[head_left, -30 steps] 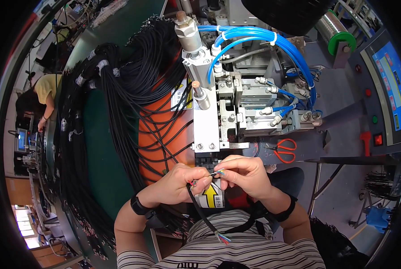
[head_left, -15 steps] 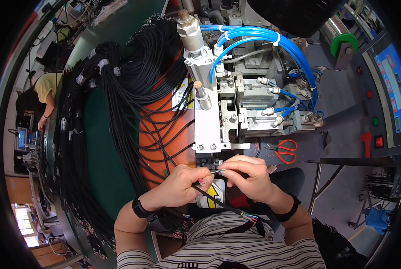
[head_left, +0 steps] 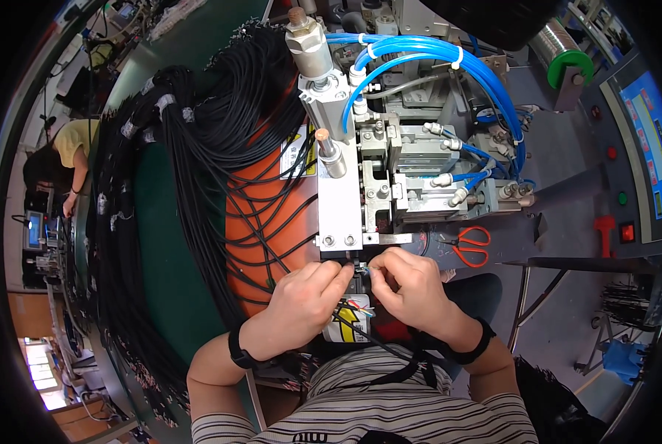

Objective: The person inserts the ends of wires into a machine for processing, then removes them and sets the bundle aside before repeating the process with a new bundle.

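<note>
A black cable [head_left: 376,340] comes out from under the curled left hand [head_left: 305,300] and runs down over the striped shirt, while thin wires [head_left: 363,271] show in the small gap between both hands, at the front of the machine. The left hand is closed around the cable, its own knuckles hiding the exact grip; the right hand [head_left: 411,287] pinches the thin wires between thumb and forefinger. Half a second earlier both hands worked lower, nearer the body; now they are further forward, just below the white machine plate [head_left: 338,211]. A fan of coloured wire ends [head_left: 357,305] has come into view below the left fingers, over the yellow-and-white label [head_left: 348,331] and partly covering it

The fingers stand in front of the dark fixture under the plate, so little of it can be seen. To the left, loose cables cross an orange board [head_left: 305,226], with a thick cable bundle [head_left: 209,148] beyond on the green table [head_left: 161,214]. Red-handled scissors [head_left: 471,246] lie right of the plate, blue tubes [head_left: 500,87] arch over the cylinders, and a dark rounded object [head_left: 486,22] blocks part of the machine's top. A lit screen [head_left: 647,137] stands far right; a co-worker [head_left: 74,148] bends at the far left
</note>
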Demonstrator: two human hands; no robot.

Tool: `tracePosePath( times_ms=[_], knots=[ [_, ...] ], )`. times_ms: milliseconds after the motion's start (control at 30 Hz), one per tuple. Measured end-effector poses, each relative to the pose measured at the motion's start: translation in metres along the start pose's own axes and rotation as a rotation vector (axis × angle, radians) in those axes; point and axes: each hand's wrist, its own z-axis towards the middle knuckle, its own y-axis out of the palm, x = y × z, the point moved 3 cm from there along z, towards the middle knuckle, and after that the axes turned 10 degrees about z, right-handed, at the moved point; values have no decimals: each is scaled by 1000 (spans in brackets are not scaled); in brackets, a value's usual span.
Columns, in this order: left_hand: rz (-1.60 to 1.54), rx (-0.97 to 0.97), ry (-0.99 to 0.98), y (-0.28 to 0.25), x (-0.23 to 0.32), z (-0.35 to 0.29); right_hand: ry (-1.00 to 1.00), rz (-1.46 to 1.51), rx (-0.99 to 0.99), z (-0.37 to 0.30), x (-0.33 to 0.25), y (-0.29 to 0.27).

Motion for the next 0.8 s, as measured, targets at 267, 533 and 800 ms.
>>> tracePosePath(
  times_ms=[267, 533, 800],
  knots=[
    [-43, -48, -11, -1, -4, 0, -28, -9, 44, -4, -1, 3],
    [-71, -56, 43, -2, -7, 2, -41, -19, 60, -5, -1, 5],
    [173, -96, 201, -5, 3, 6, -33, -195, -31, 2, -10, 2]
  ],
)
